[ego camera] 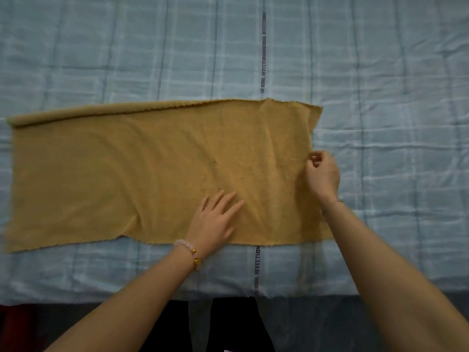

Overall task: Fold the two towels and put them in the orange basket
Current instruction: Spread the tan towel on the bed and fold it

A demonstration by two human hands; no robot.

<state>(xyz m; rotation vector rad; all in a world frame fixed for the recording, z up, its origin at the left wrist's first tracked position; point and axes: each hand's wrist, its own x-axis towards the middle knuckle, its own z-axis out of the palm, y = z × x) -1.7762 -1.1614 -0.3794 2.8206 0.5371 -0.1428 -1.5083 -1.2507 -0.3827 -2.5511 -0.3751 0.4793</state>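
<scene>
A mustard-yellow towel [142,174] lies spread out lengthwise across the bed, its far long edge slightly rolled at the left. My left hand [215,219] rests flat on the towel near its front edge, fingers straight and spread. My right hand [322,174] pinches the towel's right short edge with curled fingers. No second towel and no orange basket are in view.
The bed is covered with a light blue checked sheet [380,72], wrinkled, with a dark printed stripe [263,52] running away from me. The bed's front edge [101,301] crosses the lower frame, with dark floor below.
</scene>
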